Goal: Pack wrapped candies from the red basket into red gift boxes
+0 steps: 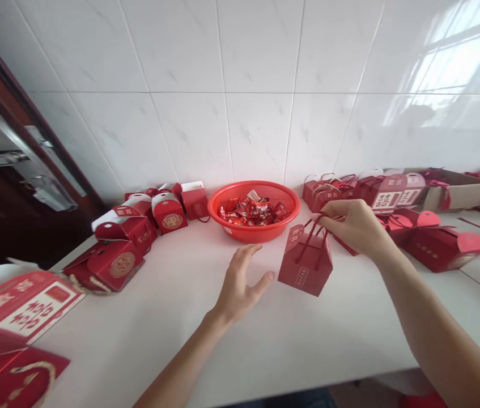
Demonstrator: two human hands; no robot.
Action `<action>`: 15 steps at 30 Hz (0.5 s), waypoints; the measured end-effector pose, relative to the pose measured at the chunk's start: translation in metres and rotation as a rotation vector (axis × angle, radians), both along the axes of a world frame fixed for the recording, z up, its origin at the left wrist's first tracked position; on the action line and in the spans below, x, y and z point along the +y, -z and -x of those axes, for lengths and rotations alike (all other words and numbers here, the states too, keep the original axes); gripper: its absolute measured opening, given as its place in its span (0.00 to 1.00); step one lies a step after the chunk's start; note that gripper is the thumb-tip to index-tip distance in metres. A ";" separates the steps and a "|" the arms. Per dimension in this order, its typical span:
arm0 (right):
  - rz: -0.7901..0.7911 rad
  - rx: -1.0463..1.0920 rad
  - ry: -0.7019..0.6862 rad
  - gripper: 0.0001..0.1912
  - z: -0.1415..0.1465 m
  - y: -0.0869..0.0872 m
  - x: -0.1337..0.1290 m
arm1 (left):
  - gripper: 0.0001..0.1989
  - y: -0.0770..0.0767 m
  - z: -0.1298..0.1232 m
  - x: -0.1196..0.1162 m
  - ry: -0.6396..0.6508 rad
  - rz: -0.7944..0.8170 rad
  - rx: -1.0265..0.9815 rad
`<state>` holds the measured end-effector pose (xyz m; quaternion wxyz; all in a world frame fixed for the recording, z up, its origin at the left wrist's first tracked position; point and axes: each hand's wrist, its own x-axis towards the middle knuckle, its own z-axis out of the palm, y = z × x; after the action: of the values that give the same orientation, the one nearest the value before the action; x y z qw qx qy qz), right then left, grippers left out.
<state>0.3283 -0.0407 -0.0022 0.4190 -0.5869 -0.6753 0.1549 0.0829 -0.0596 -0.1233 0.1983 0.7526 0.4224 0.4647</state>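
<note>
A small red gift box (308, 260) hangs tilted just above the white table, in front and to the right of the basket. My right hand (354, 226) pinches its dark red cord handles from above. To the left of the box is my left hand (242, 286), fingers and thumb spread, holding nothing and apart from the box. Behind my hands, a round red plastic basket (254, 233) holds several small red-wrapped sweets (257, 209).
Several red boxes (123, 266) line the table's left side, some with raised white-lined flaps. More red boxes (439, 247) stand on the right, with a cardboard box (463, 190) behind them. A tiled wall borders the white table (167, 323); a dark door is at left.
</note>
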 end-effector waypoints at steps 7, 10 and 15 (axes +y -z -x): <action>0.024 0.142 0.318 0.08 -0.090 0.006 -0.042 | 0.16 0.002 -0.001 0.003 0.035 0.026 0.047; 0.022 0.245 0.554 0.04 -0.123 0.002 -0.056 | 0.15 0.005 -0.002 0.003 0.042 0.027 0.068; 0.057 0.229 0.926 0.10 -0.152 -0.001 -0.060 | 0.14 0.005 -0.003 0.003 0.040 0.070 0.079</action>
<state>0.4805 -0.1002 -0.0012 0.4993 -0.8165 -0.2877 0.0340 0.0862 -0.0569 -0.1286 0.2170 0.7713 0.4306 0.4154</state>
